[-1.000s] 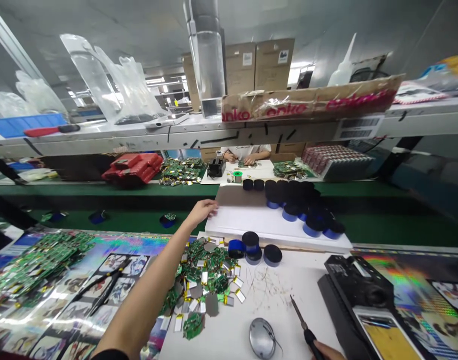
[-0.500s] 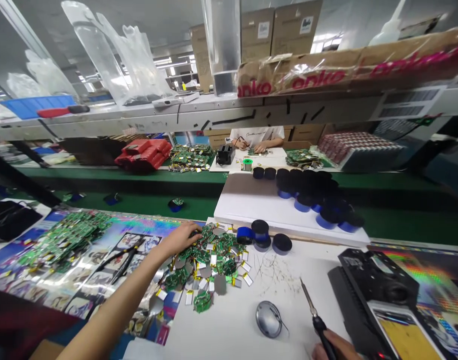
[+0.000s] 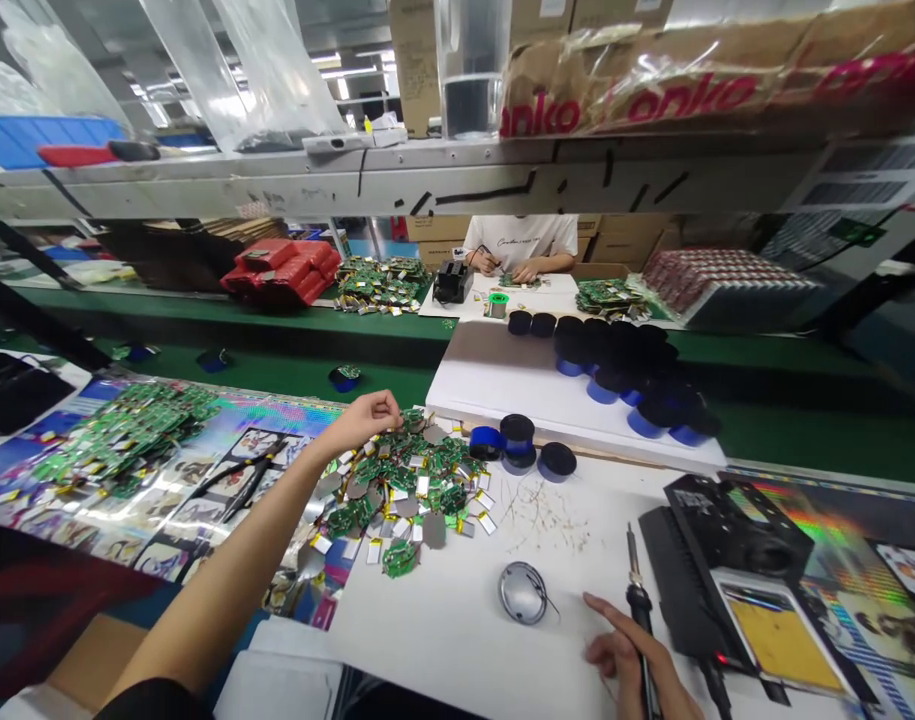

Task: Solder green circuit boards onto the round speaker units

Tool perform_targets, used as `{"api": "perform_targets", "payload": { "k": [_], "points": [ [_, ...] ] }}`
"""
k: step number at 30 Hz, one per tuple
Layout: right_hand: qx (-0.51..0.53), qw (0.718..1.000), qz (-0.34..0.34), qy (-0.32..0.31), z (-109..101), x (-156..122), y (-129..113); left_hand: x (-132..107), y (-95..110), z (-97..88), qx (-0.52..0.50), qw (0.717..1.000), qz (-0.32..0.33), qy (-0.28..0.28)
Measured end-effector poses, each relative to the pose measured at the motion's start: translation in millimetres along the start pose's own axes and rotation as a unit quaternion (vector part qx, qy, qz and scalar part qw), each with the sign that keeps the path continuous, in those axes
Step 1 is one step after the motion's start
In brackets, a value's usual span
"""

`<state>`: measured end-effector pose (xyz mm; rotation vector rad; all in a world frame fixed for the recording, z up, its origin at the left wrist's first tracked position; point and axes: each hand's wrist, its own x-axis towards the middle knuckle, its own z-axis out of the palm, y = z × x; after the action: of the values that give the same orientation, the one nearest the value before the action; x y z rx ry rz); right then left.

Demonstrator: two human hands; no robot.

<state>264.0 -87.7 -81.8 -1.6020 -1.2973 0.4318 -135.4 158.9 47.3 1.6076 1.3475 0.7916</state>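
My left hand [image 3: 361,420] is at the far left edge of a pile of green circuit boards [image 3: 397,480] mixed with small silver battery cells. Its fingers are curled and pinched together; whatever may be between them is too small to make out. My right hand [image 3: 637,655] grips a soldering iron [image 3: 640,605] by its black handle, tip pointing away from me, index finger stretched out to the left. Between the hands, a round silver speaker-like disc [image 3: 523,593] with a thin dark wire lies on the white work surface [image 3: 442,625].
Blue-and-black round housings [image 3: 517,435] stand behind the pile, more on a white board [image 3: 472,375]. A black soldering station [image 3: 734,560] sits at right. Pliers [image 3: 243,480] and another board heap [image 3: 127,430] lie left. A shelf [image 3: 277,180] crosses above; a co-worker [image 3: 521,245] sits opposite.
The view has tilted downward. My left hand has drawn up slightly from the boards, its fingers curling in. My right hand has come further into view, its index finger extended and the iron more upright.
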Motion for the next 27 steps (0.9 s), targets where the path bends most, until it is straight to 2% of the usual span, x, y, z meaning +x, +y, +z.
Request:
{"api": "perform_targets", "payload": {
  "k": [4, 7, 10, 14, 17, 20, 22, 24, 27],
  "points": [
    [-0.024, 0.998, -0.06, -0.014, -6, 3, -5, -16, 20, 13.5, -0.063, 0.997, 0.004, 0.033],
    [-0.05, 0.992, -0.112, 0.018, -6, 10, -23, -34, 38, 35.6, -0.111, 0.993, 0.021, 0.015],
    [-0.03, 0.986, -0.162, 0.027, 1, 22, -49, -53, 53, 69.9, -0.157, 0.987, 0.033, -0.027],
    [0.051, 0.973, -0.223, -0.006, 18, 43, -76, -76, 59, 130.0, -0.244, 0.966, 0.0, -0.084],
    [0.054, 0.967, -0.246, -0.034, 28, 53, -86, -90, 58, 173.0, -0.317, 0.939, -0.038, -0.128],
    [0.061, 0.968, -0.244, -0.028, 33, 54, -86, -99, 57, 201.6, -0.374, 0.918, -0.067, -0.114],
    [0.065, 0.971, -0.228, -0.024, 32, 51, -83, -103, 56, 210.1, -0.375, 0.92, -0.068, -0.09],
    [0.076, 0.974, -0.209, -0.026, 27, 48, -77, -106, 55, 209.9, -0.332, 0.939, -0.049, -0.076],
    [0.087, 0.979, -0.186, -0.022, 14, 44, -67, -110, 51, 198.0, -0.19, 0.98, 0.042, -0.05]
  ]
}}
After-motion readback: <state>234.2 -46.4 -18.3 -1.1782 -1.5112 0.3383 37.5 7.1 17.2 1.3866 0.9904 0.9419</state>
